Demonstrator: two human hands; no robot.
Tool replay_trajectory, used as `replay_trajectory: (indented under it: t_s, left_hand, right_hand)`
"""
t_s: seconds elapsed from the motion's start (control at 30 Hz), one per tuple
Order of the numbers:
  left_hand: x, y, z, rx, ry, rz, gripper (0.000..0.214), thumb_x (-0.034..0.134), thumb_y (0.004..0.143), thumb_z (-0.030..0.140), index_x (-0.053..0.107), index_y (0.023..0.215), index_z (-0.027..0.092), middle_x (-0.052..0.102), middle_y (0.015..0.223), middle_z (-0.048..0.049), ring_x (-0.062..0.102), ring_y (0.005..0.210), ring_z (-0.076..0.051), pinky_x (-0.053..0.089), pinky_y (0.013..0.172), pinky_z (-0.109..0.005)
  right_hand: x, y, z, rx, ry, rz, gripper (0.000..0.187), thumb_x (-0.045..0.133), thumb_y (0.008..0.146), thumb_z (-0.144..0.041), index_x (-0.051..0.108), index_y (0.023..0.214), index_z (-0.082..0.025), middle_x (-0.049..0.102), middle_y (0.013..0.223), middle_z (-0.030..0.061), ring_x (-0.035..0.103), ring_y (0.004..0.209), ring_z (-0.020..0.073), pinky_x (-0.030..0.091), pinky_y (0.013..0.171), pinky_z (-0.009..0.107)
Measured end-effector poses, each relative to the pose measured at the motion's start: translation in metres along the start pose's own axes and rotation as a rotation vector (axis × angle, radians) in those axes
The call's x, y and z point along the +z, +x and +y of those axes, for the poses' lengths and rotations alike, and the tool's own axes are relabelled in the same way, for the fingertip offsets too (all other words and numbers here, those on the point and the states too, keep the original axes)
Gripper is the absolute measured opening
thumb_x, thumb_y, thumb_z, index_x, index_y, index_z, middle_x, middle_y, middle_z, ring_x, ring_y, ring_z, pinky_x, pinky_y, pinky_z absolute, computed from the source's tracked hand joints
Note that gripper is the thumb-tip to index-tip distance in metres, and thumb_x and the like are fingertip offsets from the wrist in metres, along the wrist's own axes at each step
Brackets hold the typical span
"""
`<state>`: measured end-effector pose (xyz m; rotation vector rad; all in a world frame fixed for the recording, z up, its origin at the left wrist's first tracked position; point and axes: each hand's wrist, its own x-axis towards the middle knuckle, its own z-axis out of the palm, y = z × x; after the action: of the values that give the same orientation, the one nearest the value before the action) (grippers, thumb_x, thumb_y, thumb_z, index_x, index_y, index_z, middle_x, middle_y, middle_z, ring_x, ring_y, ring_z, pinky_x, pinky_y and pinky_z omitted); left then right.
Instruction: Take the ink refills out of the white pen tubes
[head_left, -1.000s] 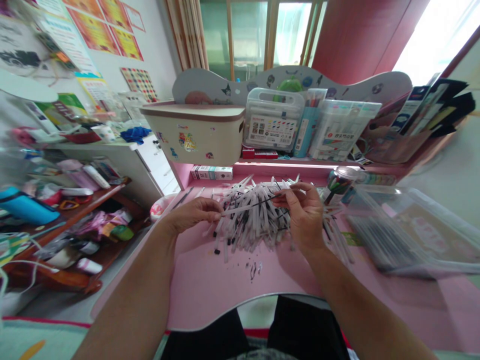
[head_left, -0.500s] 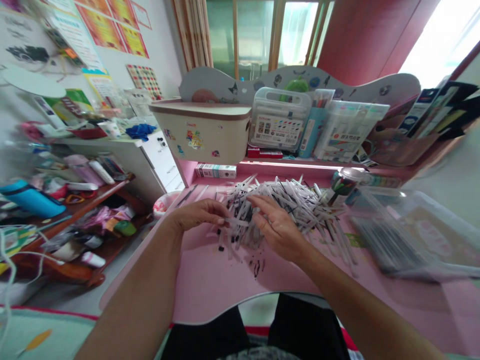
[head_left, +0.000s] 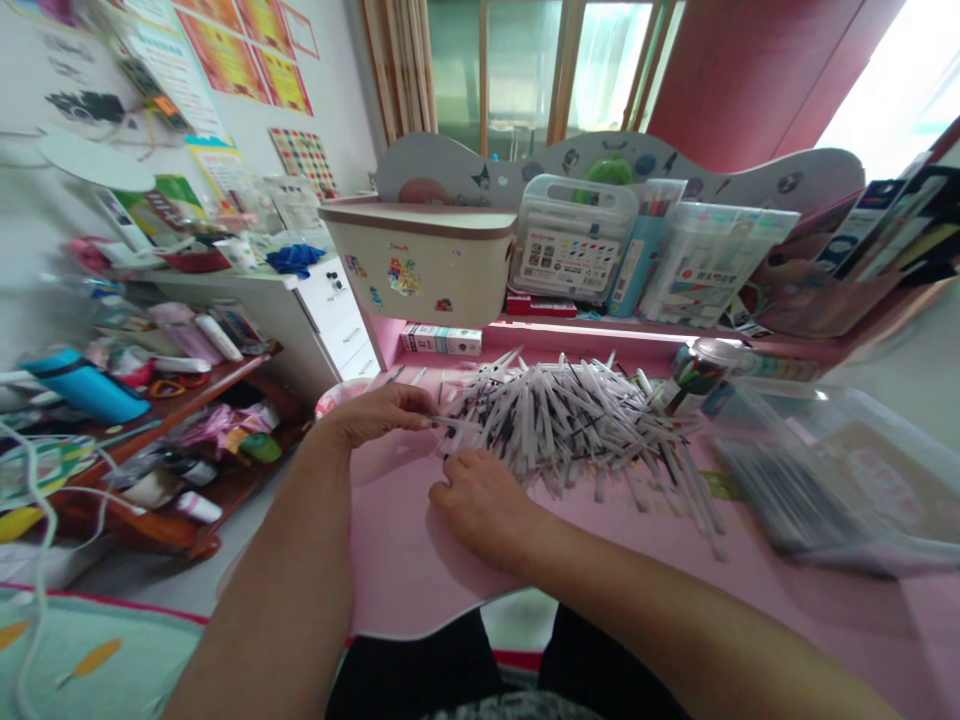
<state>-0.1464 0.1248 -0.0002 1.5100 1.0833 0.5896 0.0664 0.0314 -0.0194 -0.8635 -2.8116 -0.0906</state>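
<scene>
A large heap of slim, translucent white pen-like sticks, many with dark ends or dark cores, lies on the pink desk. At the heap's left edge my left hand pinches one white stick between thumb and fingers; it points right toward the heap. Lower and closer to me, my right hand rests low over the desk with its fingers curled in. Whatever those fingers hold, if anything, is hidden. The right hand's knuckles lie just in front of the heap's lower left side.
Right of the heap stand a can of pens and a clear plastic box with dark sticks inside. Above, a shelf carries a beige lidded bin, a marker case and pen sets. A small carton sits under the bin.
My right hand has moved from over the heap down and left toward me, its fingers now curled. My left hand has shifted slightly left and up, still pinching a stick. The view has turned slightly.
</scene>
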Motion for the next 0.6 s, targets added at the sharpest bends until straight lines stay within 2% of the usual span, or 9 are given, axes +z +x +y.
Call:
replay_trajectory:
  t_s: [0.17,0.3,0.37,0.43,0.53,0.6]
  left_hand:
    - [-0.01,-0.003,-0.004,0.01,0.123,0.076,0.017,0.079,0.064,0.027,0.078,0.08,0.019,0.073,0.078,-0.0035,0.062,0.074,-0.019,0.047,0.071,-0.027]
    - [-0.012,-0.002,-0.006,-0.009,0.188,0.038,0.012,0.077,0.065,0.025,0.076,0.075,0.019,0.071,0.071,-0.0023,0.063,0.069,-0.019,0.047,0.065,-0.025]
    - [-0.011,-0.003,-0.004,-0.02,0.209,0.004,0.012,0.075,0.068,0.026,0.076,0.077,0.019,0.07,0.068,-0.0023,0.062,0.065,-0.018,0.044,0.06,-0.024]
    - [-0.008,-0.005,0.001,0.012,0.19,-0.015,0.014,0.075,0.07,0.027,0.076,0.081,0.018,0.07,0.069,-0.0027,0.061,0.065,-0.017,0.043,0.058,-0.023]
    - [0.001,-0.006,0.011,0.094,0.067,-0.044,0.016,0.075,0.073,0.028,0.076,0.086,0.019,0.072,0.076,-0.0038,0.062,0.069,-0.016,0.045,0.065,-0.025]
    - [0.01,-0.004,0.016,0.125,-0.029,-0.085,0.017,0.076,0.073,0.027,0.075,0.088,0.018,0.073,0.078,-0.0044,0.064,0.073,-0.017,0.048,0.071,-0.028]
  right_hand:
    - [0.006,0.003,-0.004,-0.014,0.007,-0.006,0.017,0.054,0.092,-0.017,0.07,0.091,-0.013,0.067,0.09,0.0132,0.059,0.093,0.027,0.047,0.078,0.04]
    - [-0.01,-0.003,0.005,0.011,0.192,0.057,0.014,0.055,0.089,-0.012,0.068,0.094,-0.014,0.067,0.092,0.0102,0.06,0.089,0.0224,0.048,0.078,0.035]
    - [-0.022,-0.01,0.017,0.07,0.404,0.179,0.019,0.055,0.085,-0.007,0.067,0.097,-0.015,0.068,0.094,0.0083,0.061,0.089,0.0193,0.048,0.08,0.032]
    - [-0.029,-0.017,0.032,0.181,0.645,0.357,0.023,0.055,0.082,-0.006,0.067,0.098,-0.017,0.068,0.093,0.0053,0.061,0.087,0.0163,0.049,0.081,0.03]
    - [-0.029,-0.028,0.055,0.376,1.004,0.607,0.016,0.058,0.082,-0.012,0.067,0.091,-0.021,0.067,0.086,0.0001,0.061,0.077,0.0129,0.05,0.075,0.027]
    - [-0.025,-0.033,0.066,0.45,1.207,0.714,0.011,0.064,0.08,-0.016,0.067,0.088,-0.022,0.066,0.083,-0.0021,0.06,0.073,0.0111,0.049,0.07,0.024]
